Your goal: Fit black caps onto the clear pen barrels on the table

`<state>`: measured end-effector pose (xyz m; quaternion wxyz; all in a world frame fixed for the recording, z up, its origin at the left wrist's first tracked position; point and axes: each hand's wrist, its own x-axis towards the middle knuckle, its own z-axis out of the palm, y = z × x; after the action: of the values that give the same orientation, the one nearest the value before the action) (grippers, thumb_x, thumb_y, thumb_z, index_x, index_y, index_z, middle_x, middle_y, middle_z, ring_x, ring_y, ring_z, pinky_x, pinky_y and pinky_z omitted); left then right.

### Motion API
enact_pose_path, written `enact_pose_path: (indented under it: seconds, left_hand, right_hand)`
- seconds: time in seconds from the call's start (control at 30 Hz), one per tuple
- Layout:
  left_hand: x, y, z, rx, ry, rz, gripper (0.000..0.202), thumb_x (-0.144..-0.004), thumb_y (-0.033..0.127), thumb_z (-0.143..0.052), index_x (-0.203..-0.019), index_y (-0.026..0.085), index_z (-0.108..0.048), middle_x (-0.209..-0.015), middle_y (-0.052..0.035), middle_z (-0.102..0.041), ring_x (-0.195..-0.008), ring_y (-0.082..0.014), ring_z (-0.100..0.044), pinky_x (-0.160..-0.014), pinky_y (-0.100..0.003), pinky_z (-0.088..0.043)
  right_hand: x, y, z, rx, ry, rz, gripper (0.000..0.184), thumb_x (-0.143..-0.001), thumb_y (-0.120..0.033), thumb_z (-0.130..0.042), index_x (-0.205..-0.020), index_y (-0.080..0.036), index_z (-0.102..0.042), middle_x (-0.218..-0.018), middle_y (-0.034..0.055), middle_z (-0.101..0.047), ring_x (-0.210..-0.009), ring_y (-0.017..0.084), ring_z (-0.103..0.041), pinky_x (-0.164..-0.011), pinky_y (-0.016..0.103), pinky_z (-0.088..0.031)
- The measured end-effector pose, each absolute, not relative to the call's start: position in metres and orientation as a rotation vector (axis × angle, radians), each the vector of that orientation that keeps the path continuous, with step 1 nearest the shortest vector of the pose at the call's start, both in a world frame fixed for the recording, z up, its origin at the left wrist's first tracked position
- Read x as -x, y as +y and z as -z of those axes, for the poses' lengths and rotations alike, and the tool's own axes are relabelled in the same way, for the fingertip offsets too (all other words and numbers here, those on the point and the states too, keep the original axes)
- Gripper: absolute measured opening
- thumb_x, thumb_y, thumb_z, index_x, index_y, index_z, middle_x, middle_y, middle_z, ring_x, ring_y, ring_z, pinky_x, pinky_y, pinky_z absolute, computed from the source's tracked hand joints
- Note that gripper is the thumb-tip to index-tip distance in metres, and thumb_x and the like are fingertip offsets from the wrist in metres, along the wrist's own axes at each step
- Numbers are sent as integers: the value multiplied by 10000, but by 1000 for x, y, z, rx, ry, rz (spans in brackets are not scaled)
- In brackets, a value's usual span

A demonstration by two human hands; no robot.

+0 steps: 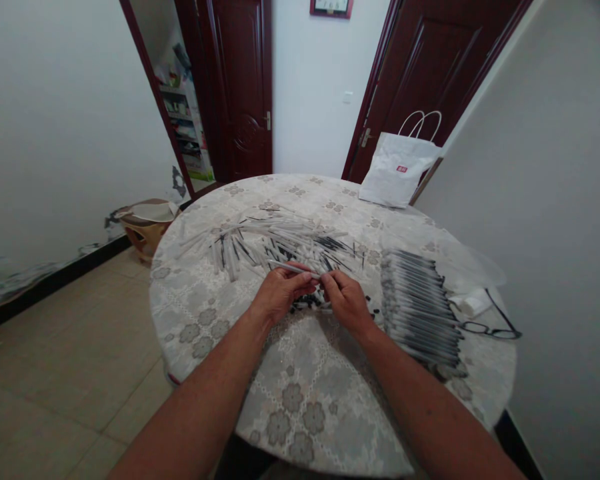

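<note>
My left hand point(280, 291) and my right hand point(346, 300) meet over the middle of a round table point(310, 393) with a flowered cloth. The left hand's fingers are closed around a clear pen barrel point(293, 268) that sticks out to the left. The right hand pinches at the barrel's right end; what it holds there is too small to name. Under both hands lies a small heap of black pen caps or tips point(307, 303). Behind the hands spreads a loose pile of clear barrels and black refills point(270, 240).
A neat row of assembled pens point(420, 300) lies to the right of my hands. Glasses point(493, 327) and a clear plastic bag point(460, 263) sit at the table's right edge. A white paper bag point(397, 170) stands at the back. A low stool point(147, 227) is on the floor, left.
</note>
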<state>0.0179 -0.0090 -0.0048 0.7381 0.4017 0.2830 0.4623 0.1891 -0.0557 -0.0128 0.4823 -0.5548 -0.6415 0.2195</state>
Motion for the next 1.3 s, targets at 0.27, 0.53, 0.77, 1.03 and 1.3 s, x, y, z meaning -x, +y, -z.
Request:
enact_pose_path:
  seconds: [0.27,0.53,0.77,1.03,1.3]
  left_hand:
    - [-18,-7,7,-864,665,-1045,293,-724,245,-865,-939,153,-688,-883,-68,-762,-794,-184,-735,-809,-353,-605]
    - [-17,-7,10,-900,633,-979,304,-722,255,-869,-940,149,-685,-884,-80,-762,-792,-192,-735,-827,-375,-602]
    - [-17,-8,9,-897,623,-1010,285,-732,267,-860,-932,156,-691,-882,-76,-760,-790,-186,-731,-809,-361,-600]
    - [-19,-10,10,-907,640,-993,290,-706,303,-879,-894,160,-711,-877,-70,-751,-783,-184,-724,-810,-369,-604]
    - [-19,-10,11,-891,622,-1012,284,-707,300,-880,-887,158,-712,-840,-64,-743,-766,-178,-719,-788,-351,-601]
  right_hand:
    - [-190,-57,14,1310,-1544,-461,235,-953,-394,-593,-1099,-210,-602,-850,0,-667,-669,155,-579,-642,273,-440]
    - [-191,-57,16,1316,-1679,-477,360,-1039,-365,-410,-749,-219,-566,-677,3,-571,-635,163,-530,-603,282,-380]
    - [-190,-57,17,1259,-1631,-423,181,-956,-360,-569,-1059,-212,-583,-871,27,-652,-708,180,-590,-666,300,-446]
    - [-191,-57,18,1304,-1746,-375,332,-1033,-316,-399,-738,-232,-525,-675,11,-544,-633,181,-514,-618,311,-376]
    - [-189,-61,15,1262,-1716,-342,134,-970,-333,-537,-1022,-221,-589,-875,37,-642,-742,197,-587,-693,323,-437]
